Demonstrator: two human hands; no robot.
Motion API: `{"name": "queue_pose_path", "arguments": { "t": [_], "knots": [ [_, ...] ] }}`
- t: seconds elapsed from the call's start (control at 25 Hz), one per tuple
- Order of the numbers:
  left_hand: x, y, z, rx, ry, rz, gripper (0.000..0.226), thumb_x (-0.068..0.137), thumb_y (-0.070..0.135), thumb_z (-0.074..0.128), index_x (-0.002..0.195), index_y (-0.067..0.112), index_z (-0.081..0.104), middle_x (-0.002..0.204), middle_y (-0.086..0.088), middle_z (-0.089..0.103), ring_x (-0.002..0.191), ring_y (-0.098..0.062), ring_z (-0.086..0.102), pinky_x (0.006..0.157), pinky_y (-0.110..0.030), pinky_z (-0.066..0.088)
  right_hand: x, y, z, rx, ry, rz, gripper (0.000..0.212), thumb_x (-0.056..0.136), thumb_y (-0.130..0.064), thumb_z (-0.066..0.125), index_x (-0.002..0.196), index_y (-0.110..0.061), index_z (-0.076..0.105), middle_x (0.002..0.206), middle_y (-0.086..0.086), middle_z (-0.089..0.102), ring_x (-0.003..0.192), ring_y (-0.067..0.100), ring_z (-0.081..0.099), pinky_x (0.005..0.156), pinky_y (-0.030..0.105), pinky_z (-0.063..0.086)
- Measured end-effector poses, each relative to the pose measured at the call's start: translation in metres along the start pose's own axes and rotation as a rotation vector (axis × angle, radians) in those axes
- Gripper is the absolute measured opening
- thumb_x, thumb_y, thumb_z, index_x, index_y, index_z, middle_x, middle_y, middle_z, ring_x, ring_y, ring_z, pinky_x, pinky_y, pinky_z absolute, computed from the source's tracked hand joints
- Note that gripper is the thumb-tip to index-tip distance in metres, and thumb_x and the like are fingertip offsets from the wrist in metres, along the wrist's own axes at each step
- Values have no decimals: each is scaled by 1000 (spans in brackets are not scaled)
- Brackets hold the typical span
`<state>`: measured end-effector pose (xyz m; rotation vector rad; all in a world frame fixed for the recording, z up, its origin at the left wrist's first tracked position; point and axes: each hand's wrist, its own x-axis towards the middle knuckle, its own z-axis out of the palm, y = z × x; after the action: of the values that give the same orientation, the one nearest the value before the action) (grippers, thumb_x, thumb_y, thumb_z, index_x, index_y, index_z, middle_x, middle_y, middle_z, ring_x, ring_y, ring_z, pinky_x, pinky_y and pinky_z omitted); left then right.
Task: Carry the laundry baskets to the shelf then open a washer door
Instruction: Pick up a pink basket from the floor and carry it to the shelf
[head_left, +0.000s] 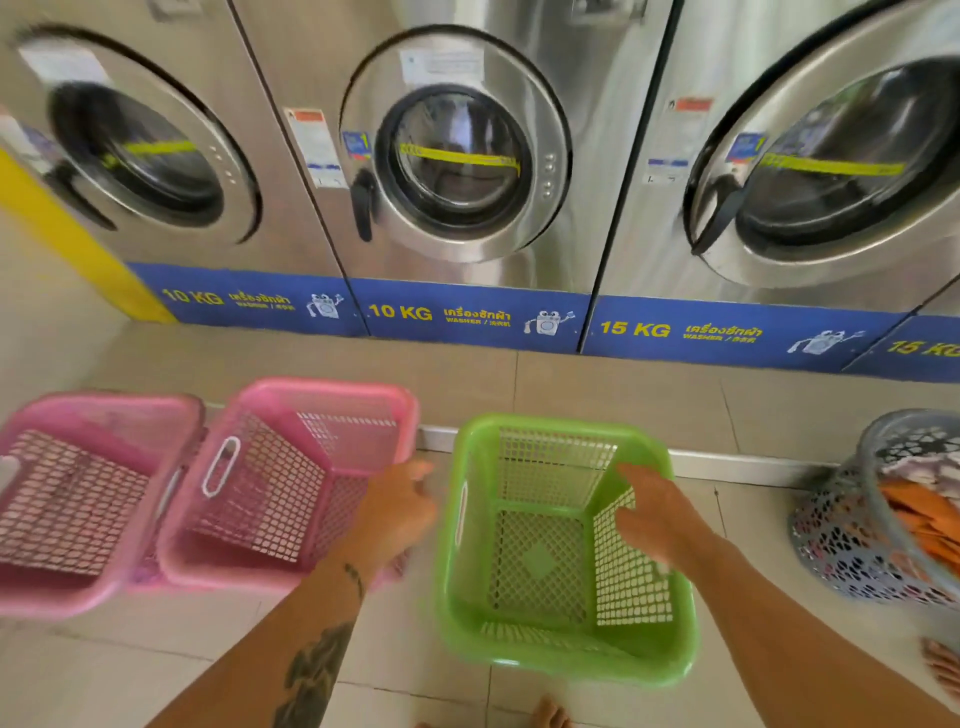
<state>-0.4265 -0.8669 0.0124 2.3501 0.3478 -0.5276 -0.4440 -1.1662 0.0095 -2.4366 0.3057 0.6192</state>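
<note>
Both hands reach down, left hand (397, 514) by a pink basket (291, 483), right hand (657, 512) over the green basket (561, 551), washers (457, 150) ahead.

The leftmost pink plastic mesh basket (78, 499) is cut by the left edge, so its left rim is out of sight. The round grey perforated hamper (852, 525) runs off the right edge, and the orange and pale cloth (919, 514) inside it is only partly seen. The tops of the three stainless steel front-loading washers (457, 156) are cropped, and the outer doors are smeared by motion. The small white door and panel stickers (314, 145) are too blurred to read. Both hands, left (400, 512) and right (654, 514), are motion-blurred, so their finger contact with the baskets cannot be told. A bare foot (548, 716) is clipped at the bottom
</note>
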Motion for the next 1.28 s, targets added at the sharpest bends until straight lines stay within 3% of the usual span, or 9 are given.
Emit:
{"name": "queue_pose_path", "arguments": {
  "t": [0.12, 0.28, 0.4, 0.6, 0.72, 0.84, 0.96, 1.12, 1.28],
  "knots": [
    [-36, 4, -64, 5, 74, 68, 26, 91, 9, 51, 105, 27, 64, 96, 5, 69, 83, -15, 68, 72, -27, 56, -11, -49, -23, -20, 5, -81, 70, 77, -17, 56, 144, -22, 41, 144, 11, 49, 110, 22, 57, 96, 41, 50],
    [-69, -18, -148, 29, 209, 106, 36, 85, 18, 45, 114, 20, 67, 115, 4, 68, 105, -22, 64, 93, -29, 50, -32, -142, -34, -136, 35, -228, 66, 87, -18, 58, 148, -15, 35, 152, 8, 37, 135, 24, 42, 107, 32, 34],
    [-92, -42, -208, 94, 276, 105, 25, 84, 11, 46, 95, 25, 64, 81, 16, 56, 93, -26, 65, 64, -5, 39, -46, -213, -21, -141, 47, -318, 61, 88, -18, 58, 145, -12, 39, 148, 11, 41, 124, 24, 51, 99, 29, 39],
    [-117, -133, -302, 27, 321, 135, 22, 75, 17, 49, 86, 18, 68, 87, -5, 73, 82, -24, 68, 81, -39, 55, -72, -338, 44, -150, 72, -412, 62, 85, -15, 63, 143, -7, 43, 145, 15, 45, 132, 29, 44, 107, 35, 35],
    [-129, -191, -355, -9, 355, 144, 47, 71, 24, 40, 101, 2, 68, 107, -15, 70, 94, -25, 65, 87, -37, 47, -85, -408, 102, -155, 63, -452, 68, 86, -20, 62, 148, -11, 35, 153, 11, 37, 141, 27, 34, 114, 38, 28],
    [-135, -246, -403, -35, 354, 139, 31, 81, 14, 46, 103, 8, 68, 100, -12, 71, 95, -29, 64, 83, -33, 46, -102, -471, 157, -180, 55, -486, 63, 91, -17, 58, 148, -10, 33, 155, 10, 33, 142, 27, 31, 112, 35, 26],
    [-130, -289, -438, -33, 342, 121, 14, 84, 3, 50, 83, 2, 64, 72, -5, 55, 69, -27, 51, 69, -33, 44, -110, -519, 202, -200, 33, -483, 48, 92, -10, 54, 140, -9, 45, 142, 13, 48, 127, 27, 48, 105, 35, 36],
    [-101, -325, -472, 64, 342, 134, 23, 91, 3, 44, 100, 10, 64, 84, -4, 57, 65, -16, 48, 54, -19, 34, -95, -568, 248, -212, -47, -467, 38, 81, -8, 53, 115, -23, 62, 116, 0, 63, 104, 19, 60, 89, 31, 49],
    [-41, -375, -485, 136, 332, 99, 22, 87, 22, 47, 105, 18, 60, 99, -3, 64, 76, -7, 57, 67, -32, 56, -57, -598, 296, -179, -66, -423, 36, 83, -11, 55, 119, -15, 58, 113, 0, 60, 99, 19, 58, 77, 17, 46]
  ]
}}
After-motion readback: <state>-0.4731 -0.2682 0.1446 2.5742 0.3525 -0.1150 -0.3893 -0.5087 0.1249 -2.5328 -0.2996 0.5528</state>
